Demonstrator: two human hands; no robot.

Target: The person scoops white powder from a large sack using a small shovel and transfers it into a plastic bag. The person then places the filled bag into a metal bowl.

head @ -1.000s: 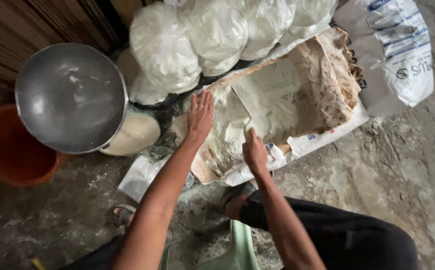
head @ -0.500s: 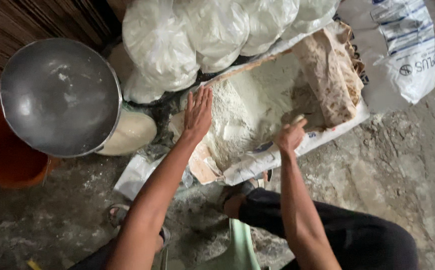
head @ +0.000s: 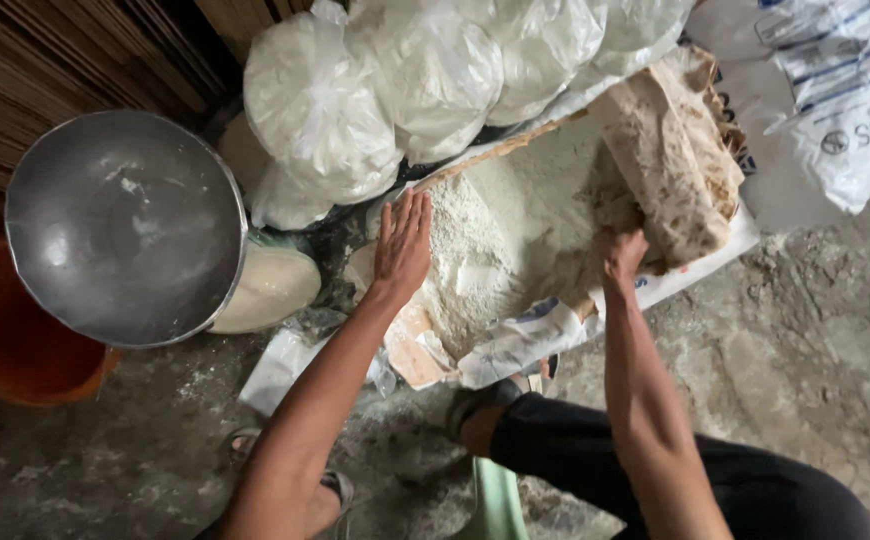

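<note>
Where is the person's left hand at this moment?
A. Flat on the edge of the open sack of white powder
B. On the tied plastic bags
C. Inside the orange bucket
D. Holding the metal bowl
A: the left hand lies flat, fingers spread, on the edge of the open sack, beside the white powder.

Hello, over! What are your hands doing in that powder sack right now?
Left hand flat, open, pressing the torn sack's edge. Right hand closed in the white powder, contents unseen. Filled plastic bags crowd the sack's far side.
</note>
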